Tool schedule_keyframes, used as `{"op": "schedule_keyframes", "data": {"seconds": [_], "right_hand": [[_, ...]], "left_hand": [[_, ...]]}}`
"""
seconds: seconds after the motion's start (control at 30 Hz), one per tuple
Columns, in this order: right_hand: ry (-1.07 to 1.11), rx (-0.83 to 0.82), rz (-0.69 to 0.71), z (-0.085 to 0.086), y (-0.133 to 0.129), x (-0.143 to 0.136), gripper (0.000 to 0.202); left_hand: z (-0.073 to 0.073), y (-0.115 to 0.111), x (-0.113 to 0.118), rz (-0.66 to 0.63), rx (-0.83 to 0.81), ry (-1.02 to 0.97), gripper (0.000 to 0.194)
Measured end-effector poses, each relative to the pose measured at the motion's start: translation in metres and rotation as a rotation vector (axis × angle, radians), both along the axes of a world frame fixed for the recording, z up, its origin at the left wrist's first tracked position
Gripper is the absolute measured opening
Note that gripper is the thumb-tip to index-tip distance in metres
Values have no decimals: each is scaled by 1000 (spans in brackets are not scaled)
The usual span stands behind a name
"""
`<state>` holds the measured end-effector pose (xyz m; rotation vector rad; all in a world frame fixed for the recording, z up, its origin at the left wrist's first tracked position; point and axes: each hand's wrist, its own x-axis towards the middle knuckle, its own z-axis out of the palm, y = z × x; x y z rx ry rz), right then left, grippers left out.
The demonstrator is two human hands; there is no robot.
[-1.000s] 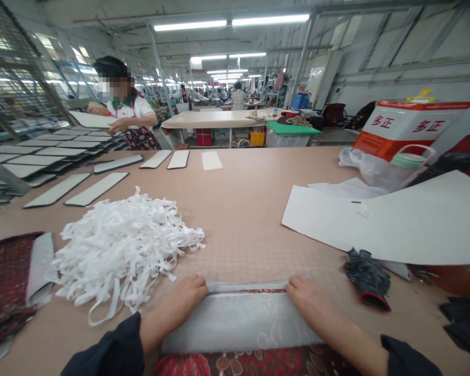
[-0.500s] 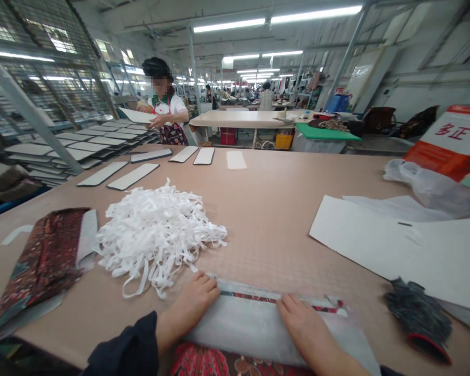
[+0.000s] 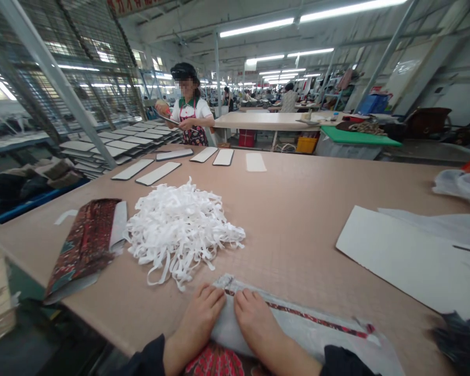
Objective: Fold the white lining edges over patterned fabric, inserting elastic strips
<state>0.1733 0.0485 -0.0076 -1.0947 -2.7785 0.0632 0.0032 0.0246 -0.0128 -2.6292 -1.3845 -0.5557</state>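
Observation:
A whitish sheet with a narrow red patterned strip (image 3: 317,316) along its far edge lies at the near edge of the table, over red patterned fabric (image 3: 215,360). My left hand (image 3: 199,316) rests at the sheet's left end, fingers curled together on its edge. Close beside it, my right hand (image 3: 256,318) presses on the same edge with its fingers bent over the strip. Beyond my hands is a loose pile of white ribbons (image 3: 184,224). Folded red patterned fabric (image 3: 88,240) lies to the left.
White panels (image 3: 159,173) lie along the far left of the brown table (image 3: 290,209). Large white boards (image 3: 407,256) and a dark bundle (image 3: 462,339) are on the right. Across the table, a person (image 3: 191,115) holds a panel.
My right hand has moved left along the sheet's edge, close to my left hand. The view has turned right. The person across has tilted the panel.

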Motion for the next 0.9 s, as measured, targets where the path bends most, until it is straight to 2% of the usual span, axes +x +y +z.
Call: {"op": "schedule_keyframes", "data": {"seconds": [0.2,0.33,0.5,0.6,0.73,0.83,0.9], "right_hand": [[178,-88,-34,-5,11,-8,17],[167,-25,-37,-11,7,-14,22],[29,-22,-75,-4,-6,28,17],[-45,-118,-170,7,-7,51,18],[-39,-319,-290,19,11,48,19],[52,-457,-374,23,26,36,17],[82,-509,-379,25,30,34,16]], "left_hand": [[-2,-3,2,77,-45,-72,17],[-8,-1,0,39,-13,-59,19],[-9,3,-2,14,-65,-50,18],[-1,6,0,42,-118,-69,17],[10,7,2,83,-191,-108,21],[6,6,-1,145,-139,-171,30],[0,6,-3,208,-96,-239,33]]}}
